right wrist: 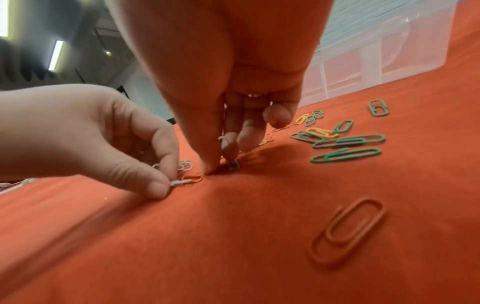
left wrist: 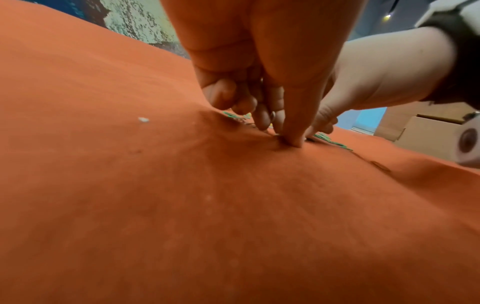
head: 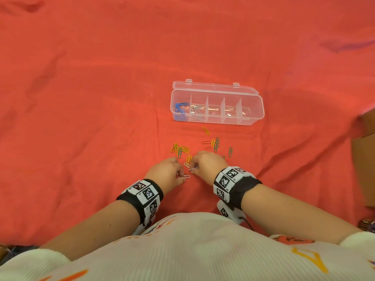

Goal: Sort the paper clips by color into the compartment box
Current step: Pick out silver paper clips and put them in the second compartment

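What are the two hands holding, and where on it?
The left hand pinches a white wire paper clip by one end. The right hand pinches another white paper clip, also by one end.

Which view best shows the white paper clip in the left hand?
The right wrist view: the white paper clip is close, pinched by the left hand. The head view shows it small; the left wrist view hides it behind fingers.

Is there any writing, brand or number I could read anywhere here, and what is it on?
Wristbands: black-and-white square code markers with tiny printed characters beside them, too small to read.
Shirt: orange and yellow printed shapes, perhaps letters, cut off and not readable as words.
Compartment box, paper clips, red cloth: no text visible.
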The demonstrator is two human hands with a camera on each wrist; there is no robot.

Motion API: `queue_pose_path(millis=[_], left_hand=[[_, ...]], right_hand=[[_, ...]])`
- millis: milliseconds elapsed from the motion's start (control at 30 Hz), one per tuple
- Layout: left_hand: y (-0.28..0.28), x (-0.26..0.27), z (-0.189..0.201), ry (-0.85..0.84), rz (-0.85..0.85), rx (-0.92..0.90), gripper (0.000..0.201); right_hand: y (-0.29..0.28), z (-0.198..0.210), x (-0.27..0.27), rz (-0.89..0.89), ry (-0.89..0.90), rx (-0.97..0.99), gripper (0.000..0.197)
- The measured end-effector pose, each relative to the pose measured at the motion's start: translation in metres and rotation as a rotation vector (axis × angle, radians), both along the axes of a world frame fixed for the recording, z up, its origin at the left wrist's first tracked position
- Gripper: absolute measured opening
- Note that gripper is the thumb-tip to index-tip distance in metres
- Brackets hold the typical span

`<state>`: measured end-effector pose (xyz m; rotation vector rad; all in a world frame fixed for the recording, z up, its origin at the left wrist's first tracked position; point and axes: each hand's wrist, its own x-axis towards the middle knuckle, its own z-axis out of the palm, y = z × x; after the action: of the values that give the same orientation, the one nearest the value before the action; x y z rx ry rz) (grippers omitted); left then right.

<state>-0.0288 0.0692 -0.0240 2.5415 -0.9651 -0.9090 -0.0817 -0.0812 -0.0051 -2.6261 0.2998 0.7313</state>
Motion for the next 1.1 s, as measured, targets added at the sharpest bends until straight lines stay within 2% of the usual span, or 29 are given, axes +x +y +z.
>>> queue_pose_path(millis=[267, 433, 567, 700, 800, 933, 1100], left_hand=[[0.003, -0.001, 0.001, -0.024, -0.040, -0.022, 0.017], [0.010, -0.005, 0.001, -0.022, 0.005, -0.081, 0.009], [0.012, -0.003, 0.003, 0.024, 0.074, -0.093, 0.006], [0.011, 0.002, 0.006, 0.065, 0.087, -0.089, 0.004], [0.012, 0.004, 0.007, 0.069, 0.123, -0.097, 0.006], [0.013, 0.006, 0.011, 0.054, 0.159, -0.135, 0.007], [0.009, 0.009, 0.016, 0.031, 0.180, -0.173, 0.009]], right_hand=[[0.010, -0.007, 0.008, -0.186, 0.010, 0.028, 0.019], [0.012, -0.006, 0.008, -0.196, 0.046, 0.000, 0.019], [0.011, -0.003, 0.011, -0.257, 0.117, 0.053, 0.009], [0.013, 0.001, 0.008, -0.258, 0.142, 0.047, 0.019], [0.010, 0.006, 0.005, -0.250, 0.151, 0.066, 0.014], [-0.001, 0.017, 0.002, -0.254, 0.100, 0.087, 0.003], [-0.017, 0.020, -0.001, -0.321, -0.045, 0.178, 0.007]])
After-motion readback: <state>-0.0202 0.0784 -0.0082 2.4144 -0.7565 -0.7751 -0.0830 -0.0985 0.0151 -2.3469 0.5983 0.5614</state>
